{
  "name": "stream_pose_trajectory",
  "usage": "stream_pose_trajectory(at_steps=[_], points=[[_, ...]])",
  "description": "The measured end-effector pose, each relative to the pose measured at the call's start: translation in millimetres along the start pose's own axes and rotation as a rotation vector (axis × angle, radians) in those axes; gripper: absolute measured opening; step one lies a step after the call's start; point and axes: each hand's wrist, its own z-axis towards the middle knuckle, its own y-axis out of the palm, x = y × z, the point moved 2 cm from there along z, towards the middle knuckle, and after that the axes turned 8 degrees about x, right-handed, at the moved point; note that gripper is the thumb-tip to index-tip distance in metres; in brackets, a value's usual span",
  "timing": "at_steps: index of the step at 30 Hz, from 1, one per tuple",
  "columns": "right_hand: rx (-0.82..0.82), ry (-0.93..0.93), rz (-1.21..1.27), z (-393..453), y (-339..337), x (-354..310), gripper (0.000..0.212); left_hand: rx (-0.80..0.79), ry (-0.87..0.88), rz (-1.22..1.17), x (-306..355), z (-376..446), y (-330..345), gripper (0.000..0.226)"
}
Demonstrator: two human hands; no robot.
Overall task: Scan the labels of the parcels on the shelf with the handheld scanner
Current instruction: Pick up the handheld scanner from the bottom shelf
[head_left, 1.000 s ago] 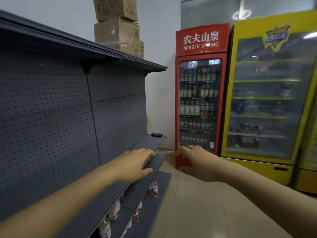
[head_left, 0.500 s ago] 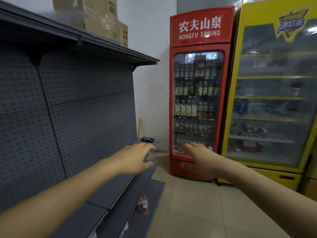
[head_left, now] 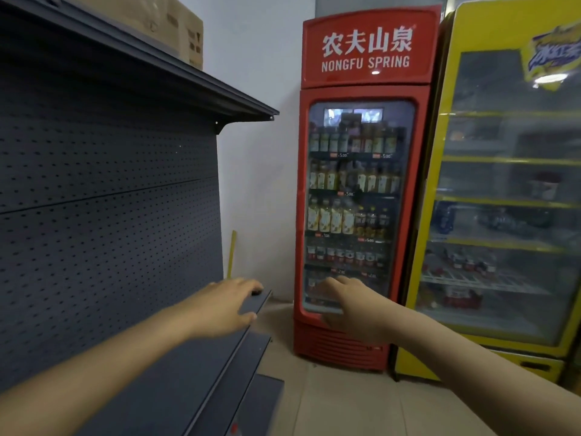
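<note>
The view has closed in on the far end of the dark shelf (head_left: pixel 201 366) over the last second. The small black device that sat in plain sight on that end, most likely the handheld scanner (head_left: pixel 258 292), is now almost wholly covered by the left hand (head_left: pixel 220 305); only a dark sliver shows just past the fingertips. That suggests the step in hand is picking up the scanner, with no label scanned yet.

The left hand lies palm down over the shelf's end, fingers spread and reaching toward one o'clock, thumb hanging over the front lip. It is not closed around anything that shows, and whether the fingertips already touch the scanner cannot be told. The scanner sits at the hand's one o'clock, right at the fingertips, near the shelf's end corner.

The cardboard parcels (head_left: pixel 176 29) stand on the top deck at about eleven o'clock from the left hand, well above it and well apart; their labels are too blurred to read.

Further right, the right hand (head_left: pixel 352 305) hovers in the air in front of the red drinks cooler (head_left: pixel 364 196), palm down, fingers loosely open, empty. The scanner lies at its nine o'clock, near. A yellow cooler (head_left: pixel 509 196) stands just beside the red one, at its three o'clock.
</note>
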Motion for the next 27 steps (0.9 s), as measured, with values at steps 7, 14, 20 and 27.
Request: stream_pose_trajectory(at_steps=[7,14,20,27], points=[[-0.023,0.026,-0.003,89.2,18.2,61.2,0.054,-0.003,0.039,-0.05,-21.0,119.3,43.3,0.054],[-0.014,0.016,0.019,193.8,35.7,144.5,0.053,-0.016,0.023,-0.039,-41.9,242.4,71.2,0.055],[0.009,-0.015,0.06,283.4,38.0,206.9,0.053,0.019,-0.047,-0.053,-64.2,342.6,78.0,0.056],[-0.039,-0.071,0.065,374.8,63.4,243.8,0.052,-0.059,-0.112,-0.077,-105.5,416.6,126.6,0.057]])
